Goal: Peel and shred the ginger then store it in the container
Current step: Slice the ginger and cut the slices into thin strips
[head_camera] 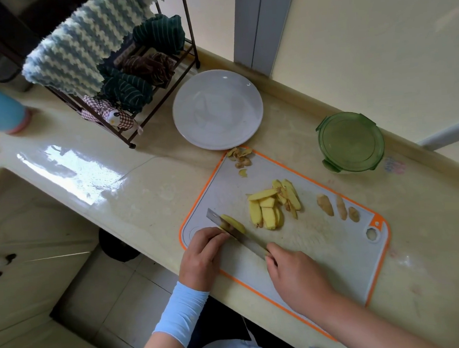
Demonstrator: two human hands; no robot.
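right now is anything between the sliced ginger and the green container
Nothing lies between the ginger slices and the green container, only bare cutting board and counter. The container's lid looks to be on, though.

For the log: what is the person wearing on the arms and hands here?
A light blue, slightly creased sleeve sits above the left hand, stopping short of the wrist. Nothing covers the arm above the right hand. Both hands are bare: no gloves, rings or watch visible.
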